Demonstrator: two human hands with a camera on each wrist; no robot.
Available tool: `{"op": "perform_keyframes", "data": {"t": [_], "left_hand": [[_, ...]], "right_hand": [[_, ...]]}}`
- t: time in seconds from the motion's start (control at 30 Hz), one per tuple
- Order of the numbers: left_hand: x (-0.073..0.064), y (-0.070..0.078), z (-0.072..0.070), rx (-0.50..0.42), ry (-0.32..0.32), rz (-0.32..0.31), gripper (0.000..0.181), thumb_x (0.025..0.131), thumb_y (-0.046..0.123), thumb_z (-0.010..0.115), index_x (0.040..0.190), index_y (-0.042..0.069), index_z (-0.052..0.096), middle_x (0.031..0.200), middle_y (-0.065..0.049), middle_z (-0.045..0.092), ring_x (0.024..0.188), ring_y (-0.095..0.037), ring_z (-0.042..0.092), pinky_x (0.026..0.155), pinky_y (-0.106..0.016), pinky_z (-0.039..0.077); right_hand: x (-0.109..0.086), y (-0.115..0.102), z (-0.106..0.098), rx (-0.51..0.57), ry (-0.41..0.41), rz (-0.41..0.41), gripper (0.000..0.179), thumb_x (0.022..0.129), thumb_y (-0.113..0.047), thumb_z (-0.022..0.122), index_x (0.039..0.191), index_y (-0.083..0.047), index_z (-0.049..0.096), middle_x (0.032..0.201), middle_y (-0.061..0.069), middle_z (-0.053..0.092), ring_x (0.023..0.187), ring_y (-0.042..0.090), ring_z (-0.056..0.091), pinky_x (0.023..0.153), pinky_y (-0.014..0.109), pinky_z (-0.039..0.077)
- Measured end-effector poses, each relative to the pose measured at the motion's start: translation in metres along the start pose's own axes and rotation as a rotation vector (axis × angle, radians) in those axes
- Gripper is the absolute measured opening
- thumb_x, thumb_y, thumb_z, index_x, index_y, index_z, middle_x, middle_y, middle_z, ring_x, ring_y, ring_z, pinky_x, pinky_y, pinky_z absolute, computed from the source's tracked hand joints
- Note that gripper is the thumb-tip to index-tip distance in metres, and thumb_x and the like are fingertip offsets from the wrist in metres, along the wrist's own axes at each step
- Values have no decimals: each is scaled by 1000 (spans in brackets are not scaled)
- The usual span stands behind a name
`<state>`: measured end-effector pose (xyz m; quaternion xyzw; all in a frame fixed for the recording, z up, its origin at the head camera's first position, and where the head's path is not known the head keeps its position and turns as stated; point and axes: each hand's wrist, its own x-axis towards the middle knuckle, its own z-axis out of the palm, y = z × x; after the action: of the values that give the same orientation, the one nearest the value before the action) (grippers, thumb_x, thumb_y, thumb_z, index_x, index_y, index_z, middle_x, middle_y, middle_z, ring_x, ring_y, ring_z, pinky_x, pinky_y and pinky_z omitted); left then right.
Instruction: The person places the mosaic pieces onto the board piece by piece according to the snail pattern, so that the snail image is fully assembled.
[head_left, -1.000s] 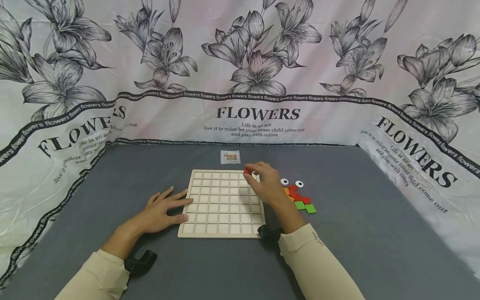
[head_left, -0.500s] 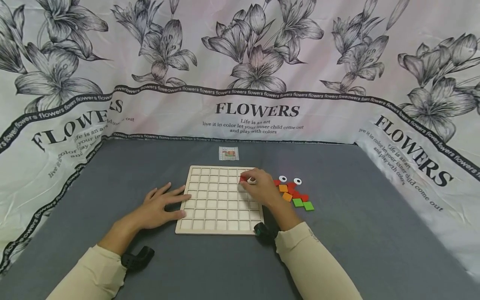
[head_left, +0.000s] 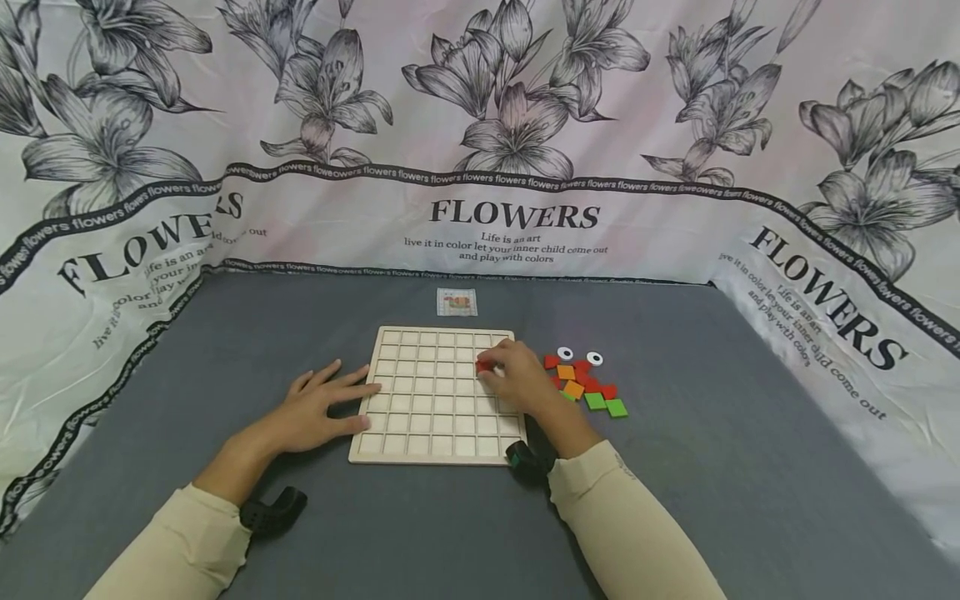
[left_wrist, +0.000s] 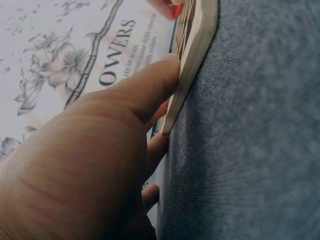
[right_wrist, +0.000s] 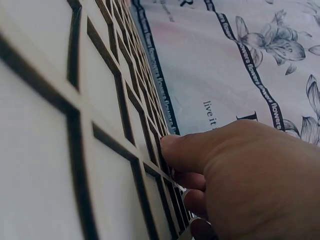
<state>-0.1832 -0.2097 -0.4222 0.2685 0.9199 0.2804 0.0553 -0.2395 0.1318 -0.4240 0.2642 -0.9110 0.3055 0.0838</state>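
A pale wooden grid board [head_left: 427, 460] with square cells lies flat on the grey table. My left hand [head_left: 311, 418] rests at its left side, fingers spread, with the thumb and a fingertip touching the rim. In the left wrist view, the thumb meets the board's edge [left_wrist: 194, 62]. Over the upper right cells, my right hand [head_left: 522, 381] pinches a red tile [head_left: 482, 366] between thumb and fingers, low at the board. The fingers partly cover this tile. In the right wrist view, the right hand's [right_wrist: 245, 170] thumb tip is down by the cells, and the tile is hardly visible.
Right of the board lie loose red tiles [head_left: 608, 391], orange tiles [head_left: 566, 372] and green tiles [head_left: 617, 408]. Two white discs with black dots [head_left: 594, 359] lie behind them. A small picture card [head_left: 457, 302] sits beyond the board. Flower-printed cloth [head_left: 517, 242] encloses the table.
My right hand has come toward me and slightly left with the red tile, from the board's far edge to a cell near the upper right. The left hand stays on the board's edge.
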Motion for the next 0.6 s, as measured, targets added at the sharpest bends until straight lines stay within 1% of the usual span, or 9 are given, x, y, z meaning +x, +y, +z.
{"op": "perform_keyframes", "data": {"t": [0.1,0.2,0.43,0.6], "left_hand": [[1,0,0,5,2,0,57,92,48,62,140,19,55,153,-11,32,141,-45,7,105,-64,-3],[1,-1,1,1,4,1,57,92,48,62,140,19,55,153,-11,32,141,-45,7,105,-64,-4],[1,-3,1,-5,1,0,57,92,49,62,141,19,54,153,-10,32,142,-44,6,105,-64,-4],[0,0,-1,-7,2,-5,58,91,51,61,141,20,55,153,-10,33,141,-45,7,105,-65,-3]], "right_hand": [[0,0,0,-10,-22,15,21,88,-9,71,108,-3,73,95,5,62,87,23,54,74,38,45],[0,-1,0,-15,-25,24,23,88,-9,72,110,-3,72,96,5,62,89,23,55,76,38,45],[-1,-1,0,8,5,4,23,87,-6,71,109,-2,72,94,5,64,84,23,56,73,37,47],[-1,-2,1,14,19,24,22,87,-4,68,109,-2,73,91,4,63,83,22,56,72,37,47]]}}
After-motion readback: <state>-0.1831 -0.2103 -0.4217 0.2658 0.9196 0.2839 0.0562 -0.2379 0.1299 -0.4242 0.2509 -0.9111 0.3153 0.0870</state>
